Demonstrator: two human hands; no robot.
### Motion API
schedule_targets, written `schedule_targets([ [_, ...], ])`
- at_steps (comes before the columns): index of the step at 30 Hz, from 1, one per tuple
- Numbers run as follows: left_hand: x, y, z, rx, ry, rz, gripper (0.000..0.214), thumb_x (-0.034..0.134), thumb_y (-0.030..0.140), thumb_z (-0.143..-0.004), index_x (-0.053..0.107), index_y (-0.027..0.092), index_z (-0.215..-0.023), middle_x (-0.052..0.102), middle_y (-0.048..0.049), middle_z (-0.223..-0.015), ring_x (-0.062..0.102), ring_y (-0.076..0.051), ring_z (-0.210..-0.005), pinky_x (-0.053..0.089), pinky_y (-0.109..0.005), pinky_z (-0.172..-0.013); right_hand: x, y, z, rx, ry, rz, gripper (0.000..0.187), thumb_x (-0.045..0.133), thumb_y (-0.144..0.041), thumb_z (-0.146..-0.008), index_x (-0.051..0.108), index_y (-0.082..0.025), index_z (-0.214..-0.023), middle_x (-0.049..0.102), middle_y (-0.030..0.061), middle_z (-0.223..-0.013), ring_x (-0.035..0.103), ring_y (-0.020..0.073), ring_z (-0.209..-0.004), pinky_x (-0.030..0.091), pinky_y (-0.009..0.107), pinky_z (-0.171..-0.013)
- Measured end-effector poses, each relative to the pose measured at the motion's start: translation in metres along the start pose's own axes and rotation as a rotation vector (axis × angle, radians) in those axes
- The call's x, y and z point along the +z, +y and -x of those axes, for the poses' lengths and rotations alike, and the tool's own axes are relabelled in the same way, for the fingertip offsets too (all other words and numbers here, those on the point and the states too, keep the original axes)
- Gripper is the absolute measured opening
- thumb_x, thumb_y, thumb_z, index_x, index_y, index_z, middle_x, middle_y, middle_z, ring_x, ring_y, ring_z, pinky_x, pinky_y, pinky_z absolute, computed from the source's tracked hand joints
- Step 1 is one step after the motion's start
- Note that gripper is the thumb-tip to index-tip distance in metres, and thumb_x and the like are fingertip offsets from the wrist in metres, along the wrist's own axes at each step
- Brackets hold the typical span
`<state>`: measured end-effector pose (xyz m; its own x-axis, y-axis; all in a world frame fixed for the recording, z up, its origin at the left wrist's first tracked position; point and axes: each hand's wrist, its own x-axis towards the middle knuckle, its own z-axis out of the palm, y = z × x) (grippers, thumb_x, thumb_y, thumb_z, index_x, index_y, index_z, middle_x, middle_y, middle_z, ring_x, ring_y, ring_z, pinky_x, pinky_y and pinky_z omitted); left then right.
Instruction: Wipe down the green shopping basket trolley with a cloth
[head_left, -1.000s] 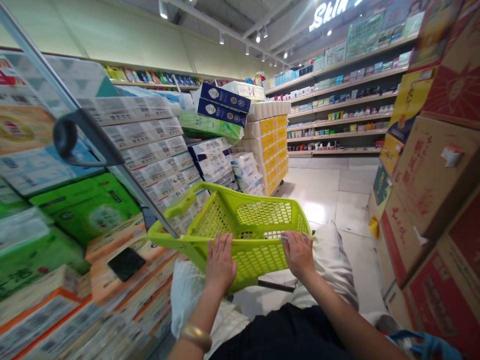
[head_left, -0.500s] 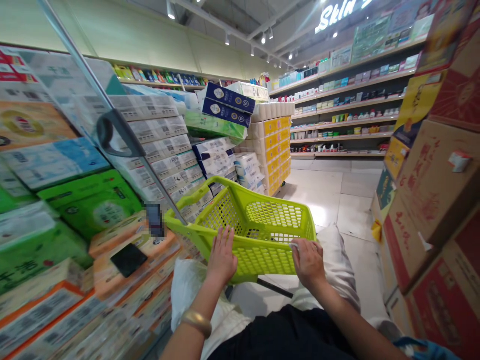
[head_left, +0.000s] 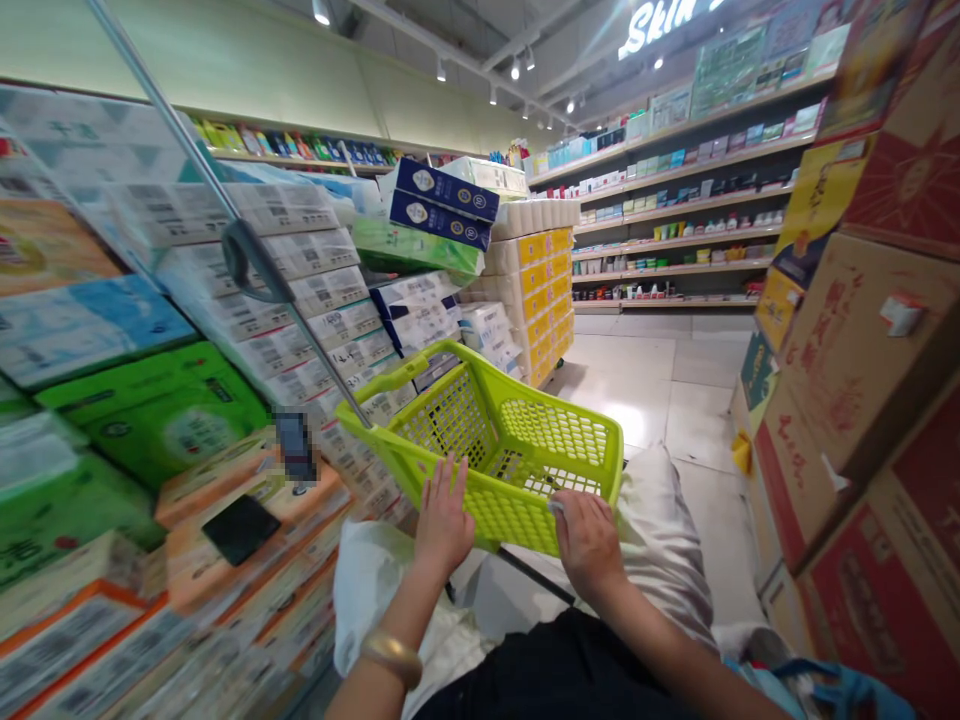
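Before me is a lime-green plastic shopping basket trolley (head_left: 559,425), tilted, with slotted sides and nothing in it. My left hand (head_left: 445,515) rests on its near rim, fingers stretched out. Farther right along that rim, my right hand (head_left: 590,540) is closed around a small white wipe or tissue (head_left: 556,506), pressed against the plastic; most of the wipe is hidden by the fingers. A long metal pull handle (head_left: 322,345) with a grey grip (head_left: 251,262) slants up to the left from the basket.
Packs of tissue stand stacked at left; a black flat object (head_left: 241,527) and a blurred-out phone-like object (head_left: 296,447) lie on an orange pack (head_left: 184,560). Cardboard boxes (head_left: 847,350) rise at right. Shelves of small goods (head_left: 675,215) line the back, beyond the tiled floor (head_left: 630,370).
My right hand has slid left along the near rim with the white wipe. The basket has tilted and shifted slightly left in view. My left hand stays in nearly the same spot.
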<state>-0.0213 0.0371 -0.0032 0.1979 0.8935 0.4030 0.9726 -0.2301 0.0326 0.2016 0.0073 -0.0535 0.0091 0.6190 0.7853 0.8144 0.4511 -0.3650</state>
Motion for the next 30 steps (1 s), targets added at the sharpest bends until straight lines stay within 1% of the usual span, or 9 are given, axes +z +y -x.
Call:
schedule_targets([
  [3,0.014,0.029,0.020,0.122,0.002,0.133,0.081,0.044,0.001,-0.071,0.026,0.017,-0.148,0.023,-0.0105,-0.157,0.013,-0.026,-0.147,0.024,-0.051,-0.117,0.005,-0.014,0.003,-0.035,-0.048,-0.012,0.024,0.039,-0.018,-0.092,0.055,-0.020,-0.110,0.065,0.0079,-0.101,0.058,0.0211,-0.095,0.040,0.039,-0.094],
  [5,0.021,0.046,0.030,0.142,-0.011,0.218,0.080,0.042,0.001,-0.070,0.027,0.018,-0.147,0.025,-0.0095,-0.157,0.012,-0.025,-0.147,0.024,-0.052,-0.117,0.010,-0.024,0.005,-0.069,-0.084,-0.021,0.029,0.040,-0.015,-0.090,0.054,-0.020,-0.115,0.064,0.0084,-0.107,0.057,0.0210,-0.101,0.038,0.038,-0.097],
  [7,0.024,0.053,0.035,0.130,-0.035,0.268,0.079,0.041,0.001,-0.070,0.029,0.016,-0.147,0.029,-0.0100,-0.155,0.015,-0.024,-0.147,0.025,-0.051,-0.117,0.015,-0.032,0.006,-0.112,-0.121,-0.037,0.034,0.041,-0.012,-0.088,0.053,-0.021,-0.118,0.063,0.0080,-0.112,0.056,0.0203,-0.106,0.035,0.038,-0.100],
  [9,0.023,0.051,0.036,0.099,-0.059,0.260,0.077,0.041,0.002,-0.071,0.030,0.015,-0.146,0.033,-0.0098,-0.154,0.018,-0.023,-0.146,0.025,-0.050,-0.117,0.018,-0.036,0.007,-0.147,-0.157,-0.067,0.035,0.043,-0.011,-0.088,0.053,-0.023,-0.119,0.063,0.0064,-0.115,0.056,0.0191,-0.110,0.032,0.037,-0.103],
  [11,0.021,0.044,0.035,0.067,-0.077,0.215,0.077,0.040,0.002,-0.071,0.030,0.015,-0.146,0.034,-0.0094,-0.153,0.020,-0.023,-0.145,0.024,-0.050,-0.118,0.018,-0.036,0.007,-0.147,-0.185,-0.103,0.033,0.044,-0.011,-0.089,0.054,-0.025,-0.117,0.064,0.0040,-0.116,0.057,0.0175,-0.110,0.028,0.038,-0.104],
  [15,0.016,0.035,0.035,0.056,-0.085,0.137,0.079,0.041,0.004,-0.071,0.027,0.014,-0.147,0.032,-0.0093,-0.154,0.020,-0.023,-0.145,0.024,-0.049,-0.118,0.012,-0.026,0.008,-0.110,-0.185,-0.145,0.025,0.045,-0.015,-0.092,0.055,-0.027,-0.112,0.066,0.0014,-0.110,0.059,0.0156,-0.106,0.023,0.037,-0.107],
  [23,0.008,0.055,0.030,0.096,-0.192,0.105,0.081,0.039,0.003,-0.071,0.024,0.017,-0.149,0.027,-0.0048,-0.156,0.020,-0.022,-0.145,0.024,-0.049,-0.118,-0.001,0.003,0.010,-0.078,-0.110,-0.163,0.021,0.040,-0.019,-0.096,0.055,-0.025,-0.108,0.067,0.0016,-0.107,0.055,0.0170,-0.116,0.019,0.037,-0.108],
  [26,0.008,0.059,0.029,0.125,-0.187,0.124,0.082,0.039,0.002,-0.069,0.025,0.016,-0.148,0.027,-0.0049,-0.156,0.020,-0.022,-0.146,0.025,-0.049,-0.118,-0.003,0.012,0.012,-0.082,-0.091,-0.172,0.021,0.038,-0.019,-0.096,0.055,-0.024,-0.108,0.067,0.0028,-0.107,0.057,0.0167,-0.112,0.021,0.038,-0.108],
  [30,0.012,0.061,0.033,0.174,-0.133,0.160,0.084,0.041,0.001,-0.068,0.025,0.014,-0.149,0.027,-0.0080,-0.156,0.019,-0.024,-0.146,0.027,-0.047,-0.117,-0.005,0.014,0.016,-0.050,-0.077,-0.170,0.021,0.038,-0.018,-0.095,0.054,-0.023,-0.106,0.068,0.0026,-0.100,0.062,0.0166,-0.099,0.026,0.040,-0.107],
])
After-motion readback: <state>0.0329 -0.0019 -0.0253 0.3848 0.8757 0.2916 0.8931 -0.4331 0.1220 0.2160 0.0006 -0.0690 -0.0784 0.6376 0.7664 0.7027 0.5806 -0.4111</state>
